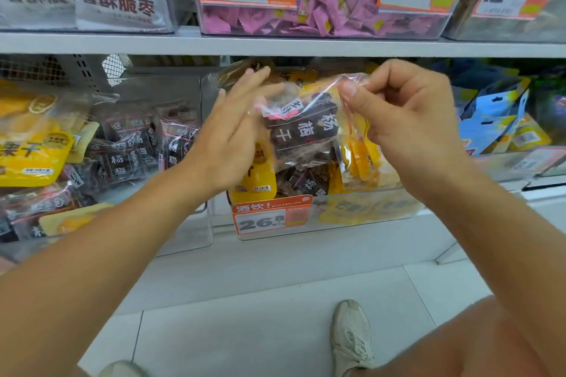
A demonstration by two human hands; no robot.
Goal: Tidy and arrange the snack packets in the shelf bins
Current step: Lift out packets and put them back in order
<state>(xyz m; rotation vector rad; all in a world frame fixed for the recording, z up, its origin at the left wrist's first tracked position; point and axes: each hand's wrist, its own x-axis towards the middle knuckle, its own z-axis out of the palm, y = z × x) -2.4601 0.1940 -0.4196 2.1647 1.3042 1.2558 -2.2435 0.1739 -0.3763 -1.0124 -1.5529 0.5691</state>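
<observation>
Your shoe (352, 337) stands on the white floor below. Your right hand (407, 119) pinches the top corner of a dark plum packet (301, 128), lifted above the clear middle bin (367, 211). Your left hand (232, 131) lies flat against the packet's left edge, fingers straight. Behind, yellow packets (358, 159) fill that bin.

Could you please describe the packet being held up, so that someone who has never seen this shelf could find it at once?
Find the clear bin with the orange 26.8 price tag on the lower shelf. Above it, the right hand pinches a dark packet by its corner. Unlike its neighbours, it hangs lifted in the air.
</observation>
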